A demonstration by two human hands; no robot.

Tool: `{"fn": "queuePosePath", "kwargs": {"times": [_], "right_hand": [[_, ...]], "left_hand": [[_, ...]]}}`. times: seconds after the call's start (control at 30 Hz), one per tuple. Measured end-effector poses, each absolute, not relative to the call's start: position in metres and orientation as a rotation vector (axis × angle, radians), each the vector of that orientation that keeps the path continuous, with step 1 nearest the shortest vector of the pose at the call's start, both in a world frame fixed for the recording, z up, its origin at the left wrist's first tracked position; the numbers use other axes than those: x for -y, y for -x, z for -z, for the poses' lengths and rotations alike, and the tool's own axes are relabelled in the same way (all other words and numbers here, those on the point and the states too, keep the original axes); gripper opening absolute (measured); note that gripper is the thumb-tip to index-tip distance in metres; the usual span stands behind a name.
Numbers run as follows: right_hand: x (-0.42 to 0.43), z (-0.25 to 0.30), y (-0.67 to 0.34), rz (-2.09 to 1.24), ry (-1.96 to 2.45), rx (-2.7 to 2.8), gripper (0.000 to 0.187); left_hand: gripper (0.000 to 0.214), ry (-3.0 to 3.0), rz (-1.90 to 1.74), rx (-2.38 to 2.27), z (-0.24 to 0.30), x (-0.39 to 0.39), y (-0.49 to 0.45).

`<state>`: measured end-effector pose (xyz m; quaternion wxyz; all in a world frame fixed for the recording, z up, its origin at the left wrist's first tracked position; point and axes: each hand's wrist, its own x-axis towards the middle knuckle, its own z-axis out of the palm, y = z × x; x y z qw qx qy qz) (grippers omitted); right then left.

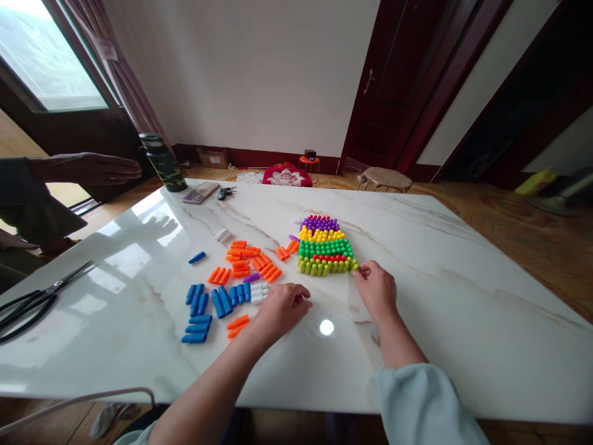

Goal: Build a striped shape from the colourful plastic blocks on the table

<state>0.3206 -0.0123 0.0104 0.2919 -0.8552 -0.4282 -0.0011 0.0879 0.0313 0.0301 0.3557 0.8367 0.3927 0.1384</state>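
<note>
A block of upright plastic pegs [325, 245] stands on the white marble table [445, 296], in rows of purple, yellow, green, red and lime. My right hand [376, 287] pinches at the block's near right corner, touching a lime peg. My left hand [281, 307] rests on the table with fingers curled, next to loose white pegs [259, 292] and blue pegs [217, 301]. What the left fingers hold, if anything, is hidden. Loose orange pegs [250, 261] lie scattered left of the block.
Black scissors [34, 301] lie at the table's left edge. A camouflage bottle [163, 162], a phone [201, 192] and keys [225, 193] sit at the far left. Another person's hand [88, 168] reaches in from the left. A stool [384, 179] stands on the floor beyond.
</note>
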Motion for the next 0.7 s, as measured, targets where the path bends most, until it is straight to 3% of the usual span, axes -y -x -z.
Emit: {"fn": "queuePosePath", "kwargs": {"times": [0.23,0.37,0.7], "right_hand": [[0.015,-0.021,-0.316,-0.033,2.45,1.122,0.012],[0.012,-0.022,-0.314,0.005,2.399,1.108,0.023],[0.016,-0.034,-0.306,-0.126,2.583,1.119,0.024]], "left_hand": [[0.024,-2.168,-0.368,-1.003,-0.029,-0.032,-0.088],[0.024,-2.177,-0.364,-0.999,-0.028,-0.032,-0.088],[0.024,-2.196,-0.345,-1.002,-0.031,-0.031,-0.088]]}}
